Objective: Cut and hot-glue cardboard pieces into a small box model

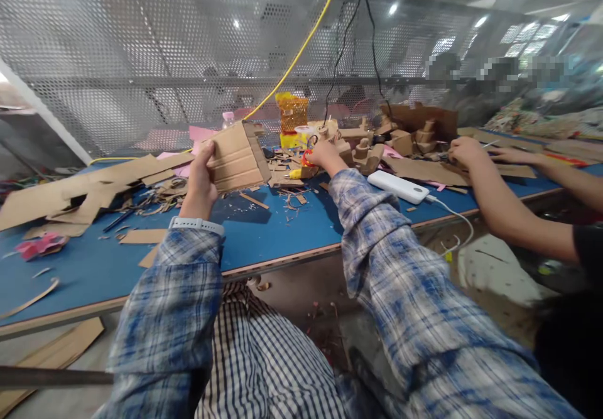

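My left hand (202,177) is closed on the edge of a folded cardboard piece (239,158), held up above the blue table. Creases run across its face, and its right side is bent back. Further right, my right hand (326,155) reaches down among the scraps, with its fingers closed at the orange-red handle of what look like scissors (307,159). Their blades cannot be made out. Just left of that hand lies a yellow-handled tool (296,174). Small cardboard shapes (362,149) stand close to its right.
Cardboard strips (94,183) and shavings litter the blue table (282,237). A white power bank (398,186) with a cable lies near the front edge. At right, another person's hands (468,152) work over cardboard. A yellow cable (301,48) hangs before the perforated metal screen (188,48).
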Available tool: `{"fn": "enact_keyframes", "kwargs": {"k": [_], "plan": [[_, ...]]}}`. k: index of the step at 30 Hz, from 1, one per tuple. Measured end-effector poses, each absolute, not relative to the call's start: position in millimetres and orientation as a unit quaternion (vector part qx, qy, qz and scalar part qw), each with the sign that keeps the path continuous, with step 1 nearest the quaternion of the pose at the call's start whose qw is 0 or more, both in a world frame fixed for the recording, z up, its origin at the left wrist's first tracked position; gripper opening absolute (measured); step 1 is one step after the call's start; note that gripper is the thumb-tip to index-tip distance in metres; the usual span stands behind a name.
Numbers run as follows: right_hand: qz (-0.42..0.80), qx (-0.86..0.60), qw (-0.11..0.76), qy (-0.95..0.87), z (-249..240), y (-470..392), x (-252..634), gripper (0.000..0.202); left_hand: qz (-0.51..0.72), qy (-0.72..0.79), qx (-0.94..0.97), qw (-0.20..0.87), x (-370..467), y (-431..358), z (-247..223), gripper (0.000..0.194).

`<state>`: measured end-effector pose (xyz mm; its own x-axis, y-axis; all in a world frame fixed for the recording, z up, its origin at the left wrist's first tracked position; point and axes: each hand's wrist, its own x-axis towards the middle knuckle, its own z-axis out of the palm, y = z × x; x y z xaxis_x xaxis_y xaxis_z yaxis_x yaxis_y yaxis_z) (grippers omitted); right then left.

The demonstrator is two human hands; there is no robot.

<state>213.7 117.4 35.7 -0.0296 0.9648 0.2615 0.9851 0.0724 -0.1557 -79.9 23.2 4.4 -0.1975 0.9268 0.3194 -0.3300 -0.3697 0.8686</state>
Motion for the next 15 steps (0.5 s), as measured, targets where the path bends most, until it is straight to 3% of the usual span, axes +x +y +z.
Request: {"fn": "enact_keyframes", "kwargs": {"k": [15], "plan": [[0.008, -0.727, 0.131, -0.674, 12, 73, 263, 0.050, 0.723, 0.329, 0.414, 0.445, -70, 13, 11, 0.049]]}}
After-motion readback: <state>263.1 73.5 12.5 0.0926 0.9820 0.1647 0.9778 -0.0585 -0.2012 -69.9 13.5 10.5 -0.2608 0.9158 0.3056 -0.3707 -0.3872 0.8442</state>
